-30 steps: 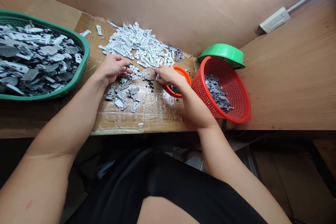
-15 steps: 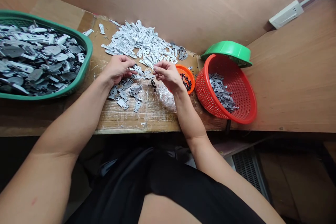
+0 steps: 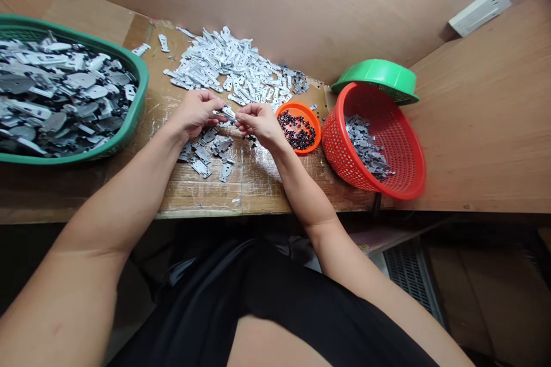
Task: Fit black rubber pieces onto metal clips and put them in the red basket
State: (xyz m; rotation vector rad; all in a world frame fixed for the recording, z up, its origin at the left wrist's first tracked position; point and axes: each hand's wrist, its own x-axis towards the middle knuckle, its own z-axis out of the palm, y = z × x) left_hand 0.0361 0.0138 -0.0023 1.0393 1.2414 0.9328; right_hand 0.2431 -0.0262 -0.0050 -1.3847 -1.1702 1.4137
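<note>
Between my two hands, above the worktop, is a small pale metal plate [image 3: 228, 113]. My left hand [image 3: 198, 113] pinches its left end with thumb and fingers. The fingertips of my right hand [image 3: 259, 124] are closed at its right end; the hand hides any smaller part there. Grey flat metal plates [image 3: 205, 155] lie loose just below my left hand. A few tiny black parts [image 3: 251, 139] rest beside my right wrist, partly covered. Behind the hands spreads a heap of long white metal plates [image 3: 232, 63].
A shallow orange dish [image 3: 319, 136] of tiny dark parts sits right of my hand. Beyond it a red basket [image 3: 402, 175], with grey plates inside, tilts against a green basket [image 3: 379, 71]. A big green basket [image 3: 144, 83] of metal parts stands left. A socket strip [image 3: 480, 10] is on the wall.
My right hand has moved left to meet the plate in my left hand, uncovering more of the orange dish. My left hand has stayed nearly in place. The view has shifted slightly.
</note>
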